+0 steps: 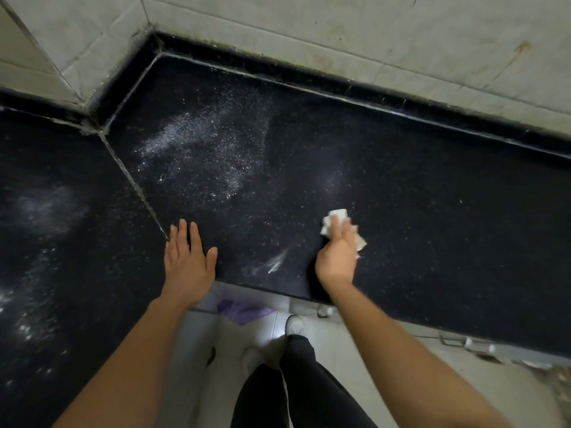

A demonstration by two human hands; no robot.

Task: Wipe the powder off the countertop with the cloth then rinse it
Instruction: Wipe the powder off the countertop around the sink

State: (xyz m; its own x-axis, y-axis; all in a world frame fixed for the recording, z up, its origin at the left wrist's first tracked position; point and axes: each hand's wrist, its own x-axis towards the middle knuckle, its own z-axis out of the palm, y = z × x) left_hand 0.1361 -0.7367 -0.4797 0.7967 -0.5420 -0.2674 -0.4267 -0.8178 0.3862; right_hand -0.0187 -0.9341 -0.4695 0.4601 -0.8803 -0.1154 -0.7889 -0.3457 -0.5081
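On the far left, faint patches of white powder (29,322) dust the black speckled stone countertop (417,211), which runs in an L along the pale grey tiled wall (355,29). A thin grey grout seam (133,180) cuts diagonally across the slab from the inner corner toward the front edge. Just right of that seam, toward the back, lies the densest scatter of the powder, a broad whitish cloud that thins out toward the middle of the counter. Nearer the front edge, the left hand (188,261) lies flat on the stone beside the end of the seam, palm down, fingers straight and slightly spread, holding nothing. Between the two hands a short white smear of powder (278,261) streaks the surface. To its right, the right hand (336,257) is motion-blurred; its fingers grip a crumpled white cloth (337,216) held down on the countertop, with the cloth bulging out past the fingertips and at the hand's right side. Below the counter edge, a purple object (244,310) lies on the pale floor tiles (200,341), next to a white shoe (295,324) and dark trouser legs (309,384).
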